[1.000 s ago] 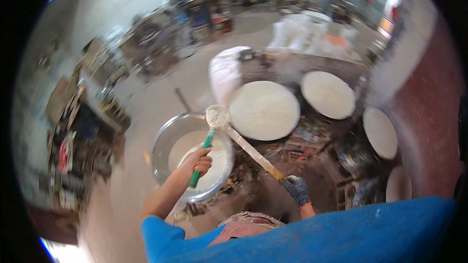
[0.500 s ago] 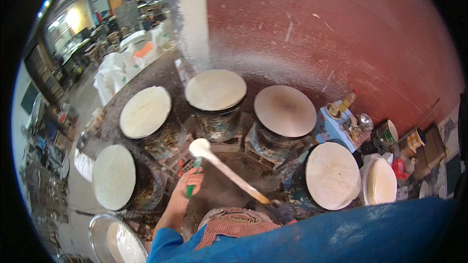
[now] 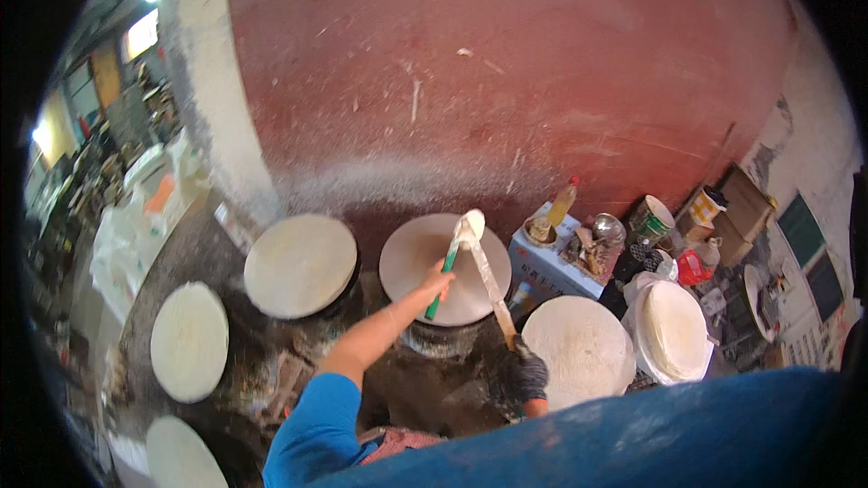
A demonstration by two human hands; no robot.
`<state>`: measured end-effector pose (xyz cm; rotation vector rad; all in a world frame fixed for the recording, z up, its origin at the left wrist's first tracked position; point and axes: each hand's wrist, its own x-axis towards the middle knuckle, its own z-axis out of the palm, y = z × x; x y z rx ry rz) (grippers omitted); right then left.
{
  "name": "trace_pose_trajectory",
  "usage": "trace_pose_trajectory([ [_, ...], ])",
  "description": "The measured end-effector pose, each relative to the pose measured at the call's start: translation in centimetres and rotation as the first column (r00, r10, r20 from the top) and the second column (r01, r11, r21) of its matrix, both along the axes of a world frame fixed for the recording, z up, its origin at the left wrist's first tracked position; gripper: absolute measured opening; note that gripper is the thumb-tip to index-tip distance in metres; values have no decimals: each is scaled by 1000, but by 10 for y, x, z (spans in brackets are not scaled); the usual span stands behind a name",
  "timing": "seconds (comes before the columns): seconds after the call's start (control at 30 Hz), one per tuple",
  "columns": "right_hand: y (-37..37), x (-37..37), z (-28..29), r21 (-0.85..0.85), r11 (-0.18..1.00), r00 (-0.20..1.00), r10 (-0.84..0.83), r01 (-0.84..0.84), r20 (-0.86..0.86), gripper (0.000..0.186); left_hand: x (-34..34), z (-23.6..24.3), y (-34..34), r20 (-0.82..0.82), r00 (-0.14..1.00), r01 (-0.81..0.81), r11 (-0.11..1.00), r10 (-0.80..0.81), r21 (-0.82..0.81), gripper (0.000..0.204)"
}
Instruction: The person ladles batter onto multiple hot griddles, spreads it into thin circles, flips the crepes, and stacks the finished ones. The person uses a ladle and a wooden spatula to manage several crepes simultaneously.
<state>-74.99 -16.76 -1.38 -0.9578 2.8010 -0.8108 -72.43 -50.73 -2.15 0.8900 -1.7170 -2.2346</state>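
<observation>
My left hand, bare, is wrapped round the green handle of a ladle whose bowl looks white with batter. It is over the bare, dark-centred round griddle in the middle. My right hand, in a black glove, grips a long flat spatula with a batter-smeared blade and a brown handle end. The blade's tip meets or overlaps the ladle bowl; whether they touch I cannot tell. Pale thin pancakes cover the griddle to the left and the griddle by my right hand.
More covered griddles curve round on the left, one farther out and one nearer. A stack of pancakes sits at right. Behind it stand a blue-white box with a bottle, and buckets. A red wall rises behind.
My view has swung right. The ladle and spatula have moved from in front of the griddles to above the bare one. My gloved right hand has come into plain sight.
</observation>
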Motion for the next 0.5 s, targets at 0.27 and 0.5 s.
trace_pose_trajectory([
  [0.27,-65,-23,-36,-551,661,742,-13,510,671,31,3,-32,-73,398,876,282,379,274,-882,67],
  [0.5,-141,-61,-117,-459,772,734,-13,439,679,32,8,45,-82,111,953,-85,602,281,-794,68],
])
